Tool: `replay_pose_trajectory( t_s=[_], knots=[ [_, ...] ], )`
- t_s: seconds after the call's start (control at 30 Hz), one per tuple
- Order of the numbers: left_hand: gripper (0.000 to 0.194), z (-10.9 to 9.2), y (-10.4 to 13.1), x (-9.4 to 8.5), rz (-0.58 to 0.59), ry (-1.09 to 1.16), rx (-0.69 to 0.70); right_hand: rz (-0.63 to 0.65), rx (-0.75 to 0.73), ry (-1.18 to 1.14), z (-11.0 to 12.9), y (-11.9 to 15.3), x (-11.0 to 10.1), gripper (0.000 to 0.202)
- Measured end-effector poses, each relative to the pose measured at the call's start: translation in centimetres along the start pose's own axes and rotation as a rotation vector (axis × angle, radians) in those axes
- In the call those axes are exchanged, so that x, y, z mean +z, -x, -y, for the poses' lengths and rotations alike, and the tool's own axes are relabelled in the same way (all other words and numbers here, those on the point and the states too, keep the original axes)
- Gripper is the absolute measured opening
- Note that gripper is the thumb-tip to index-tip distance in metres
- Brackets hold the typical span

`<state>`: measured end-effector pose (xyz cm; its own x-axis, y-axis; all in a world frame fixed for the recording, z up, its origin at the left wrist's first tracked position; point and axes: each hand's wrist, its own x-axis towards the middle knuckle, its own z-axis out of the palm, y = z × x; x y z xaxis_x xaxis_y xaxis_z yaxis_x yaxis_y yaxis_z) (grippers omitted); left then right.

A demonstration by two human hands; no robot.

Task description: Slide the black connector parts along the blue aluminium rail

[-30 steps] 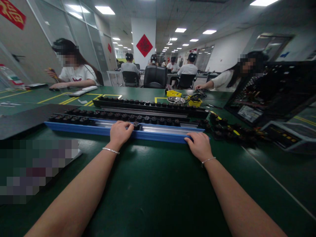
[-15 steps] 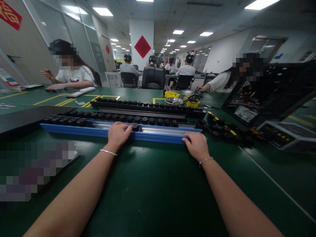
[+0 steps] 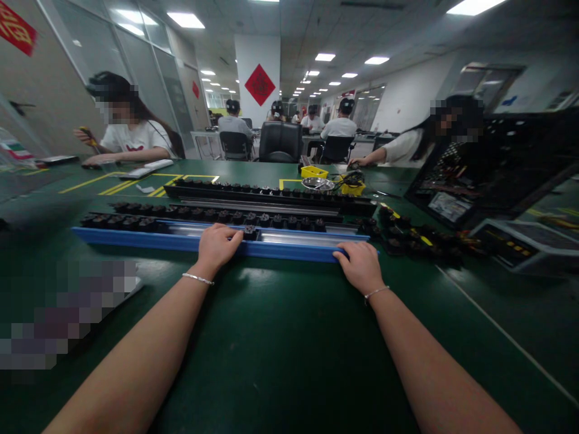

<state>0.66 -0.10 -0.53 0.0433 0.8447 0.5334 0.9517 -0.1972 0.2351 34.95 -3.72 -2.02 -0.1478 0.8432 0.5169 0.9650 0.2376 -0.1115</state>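
Gone from its earlier spot at your left is the dark flat panel; your hands have barely shifted. Half curled, your left hand (image 3: 220,244) grips the blue rail (image 3: 136,237) near its middle, thumb just beside a black block (image 3: 250,232); your right hand (image 3: 362,263), likewise half curled, holds it near its right end. The rail runs crosswise under both, extending well past your left hand. Green tabletop (image 3: 280,349) spreads between your forearms up to its front edge. Close behind lies a row of black parts (image 3: 224,217); rightward, a grey box (image 3: 529,244) and black case (image 3: 511,163) bound your room.
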Motion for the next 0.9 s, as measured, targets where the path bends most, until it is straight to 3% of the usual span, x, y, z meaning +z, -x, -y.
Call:
replay_pose_trajectory(
  t_s=[0.9],
  knots=[
    [0.042,0.11,-0.14,0.36,0.040,-0.054,0.090,0.002,-0.004,-0.009,-0.08,-0.03,0.02,0.022]
  ],
)
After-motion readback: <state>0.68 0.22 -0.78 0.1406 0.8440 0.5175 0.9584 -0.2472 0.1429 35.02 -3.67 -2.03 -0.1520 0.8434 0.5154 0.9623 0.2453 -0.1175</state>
